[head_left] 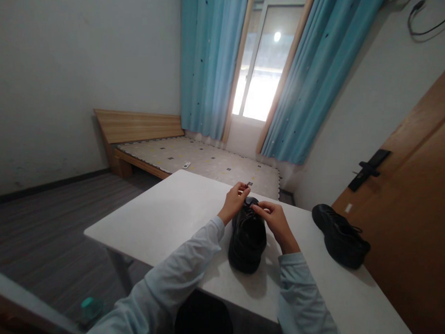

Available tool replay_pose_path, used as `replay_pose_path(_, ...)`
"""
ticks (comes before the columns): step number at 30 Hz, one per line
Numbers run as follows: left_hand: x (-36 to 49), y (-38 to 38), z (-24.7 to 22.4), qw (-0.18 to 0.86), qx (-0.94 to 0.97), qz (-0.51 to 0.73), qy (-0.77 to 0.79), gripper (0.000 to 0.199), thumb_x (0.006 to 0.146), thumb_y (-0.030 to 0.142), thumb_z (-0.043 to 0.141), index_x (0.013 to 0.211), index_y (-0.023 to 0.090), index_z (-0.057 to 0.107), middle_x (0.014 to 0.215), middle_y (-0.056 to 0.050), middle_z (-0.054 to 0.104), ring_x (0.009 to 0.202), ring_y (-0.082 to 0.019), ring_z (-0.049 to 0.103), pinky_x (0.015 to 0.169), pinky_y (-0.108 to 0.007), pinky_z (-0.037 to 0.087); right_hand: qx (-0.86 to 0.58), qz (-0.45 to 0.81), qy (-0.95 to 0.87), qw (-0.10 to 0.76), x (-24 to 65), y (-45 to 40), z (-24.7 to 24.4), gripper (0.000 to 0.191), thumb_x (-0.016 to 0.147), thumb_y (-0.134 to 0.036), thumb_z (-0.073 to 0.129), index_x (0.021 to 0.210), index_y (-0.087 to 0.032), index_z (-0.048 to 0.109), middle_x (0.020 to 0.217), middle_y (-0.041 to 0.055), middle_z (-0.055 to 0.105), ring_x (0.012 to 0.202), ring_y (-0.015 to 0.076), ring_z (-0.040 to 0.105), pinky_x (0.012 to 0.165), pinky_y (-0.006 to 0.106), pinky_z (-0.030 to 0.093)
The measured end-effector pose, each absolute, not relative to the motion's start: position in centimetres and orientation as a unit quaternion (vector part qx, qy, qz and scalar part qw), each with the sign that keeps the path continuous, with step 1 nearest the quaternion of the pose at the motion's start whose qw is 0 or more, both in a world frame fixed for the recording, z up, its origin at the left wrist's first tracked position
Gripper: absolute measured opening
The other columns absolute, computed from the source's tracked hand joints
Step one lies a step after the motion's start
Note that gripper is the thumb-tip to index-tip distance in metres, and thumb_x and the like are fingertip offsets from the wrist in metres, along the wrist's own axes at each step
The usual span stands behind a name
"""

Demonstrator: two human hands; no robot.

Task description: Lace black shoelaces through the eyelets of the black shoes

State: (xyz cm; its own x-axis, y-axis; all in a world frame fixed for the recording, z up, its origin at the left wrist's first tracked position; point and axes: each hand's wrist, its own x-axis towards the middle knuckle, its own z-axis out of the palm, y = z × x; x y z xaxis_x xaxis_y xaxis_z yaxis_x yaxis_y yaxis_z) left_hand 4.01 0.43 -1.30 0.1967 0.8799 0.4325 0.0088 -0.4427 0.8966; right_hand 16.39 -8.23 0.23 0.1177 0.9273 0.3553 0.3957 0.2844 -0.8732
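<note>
A black lace-up shoe stands on the white table, its heel toward me and its laces at the far end. My left hand is at the upper left of the laces, thumb and fingers pinched on a dark lace. On the right side of the same shoe, my right hand has its thumb and forefinger together at the laces; what lies between them is too small to make out. A second black shoe rests on the table at the right, untouched.
Beyond the table is a bed with a patterned mattress and a small white object on it. A wooden door stands at the right. A green-capped item is on the floor at lower left.
</note>
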Motion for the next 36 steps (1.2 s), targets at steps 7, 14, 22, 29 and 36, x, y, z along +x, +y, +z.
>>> replay_pose_path(7,4.0,1.0,-2.2,0.374,0.616,0.508,0.472,0.045,0.073,0.041,0.066,0.101,0.012,0.046,0.094,-0.009,0.056,0.086,-0.017,0.058,0.077,-0.031,0.046,-0.54,0.27,-0.567,0.56,16.8,-8.1,0.0,0.026,0.065,-0.038,0.07,0.077,-0.015,0.072,0.073,0.0043,0.07,0.071,0.0186,0.06,0.07,0.031,0.044)
replay_pose_path(14,3.8,0.4,-2.1,0.263,0.645,0.503,0.511,0.058,0.068,0.049,0.069,0.108,0.013,0.045,0.097,-0.01,0.053,0.096,-0.023,0.054,0.085,-0.037,0.042,-0.544,0.303,-0.512,0.592,16.5,-8.2,0.3,0.021,0.06,-0.035,0.071,0.067,-0.016,0.069,0.065,0.0012,0.067,0.065,0.0155,0.057,0.065,0.028,0.041)
replay_pose_path(22,3.2,-0.6,-0.6,0.286,0.738,0.409,0.454,0.049,0.08,0.06,0.046,0.064,0.017,0.063,0.062,0.0,0.059,0.066,-0.016,0.056,0.067,-0.026,0.039,-0.553,0.292,-0.495,0.604,16.6,-8.1,0.3,0.021,0.058,-0.034,0.072,0.07,-0.017,0.069,0.068,0.0022,0.069,0.065,0.016,0.057,0.061,0.027,0.041)
replay_pose_path(29,3.7,-0.8,-1.1,0.386,0.721,0.439,0.372,0.034,0.074,0.047,0.058,0.072,0.015,0.07,0.068,-0.001,0.067,0.068,-0.014,0.059,0.064,-0.022,0.041,-0.528,0.304,-0.529,0.59,16.8,-8.0,0.0,0.024,0.06,-0.035,0.073,0.076,-0.016,0.072,0.074,0.004,0.071,0.069,0.0176,0.061,0.068,0.031,0.045)
replay_pose_path(36,3.9,-0.7,-0.9,0.372,0.689,0.509,0.358,0.022,0.075,0.034,0.059,0.082,0.013,0.066,0.073,-0.001,0.066,0.064,-0.011,0.057,0.063,-0.022,0.044,-0.536,0.292,-0.51,0.606,16.8,-7.7,-0.2,0.03,0.065,-0.036,0.069,0.085,-0.015,0.073,0.062,0.0021,0.068,0.061,0.0164,0.059,0.062,0.03,0.045)
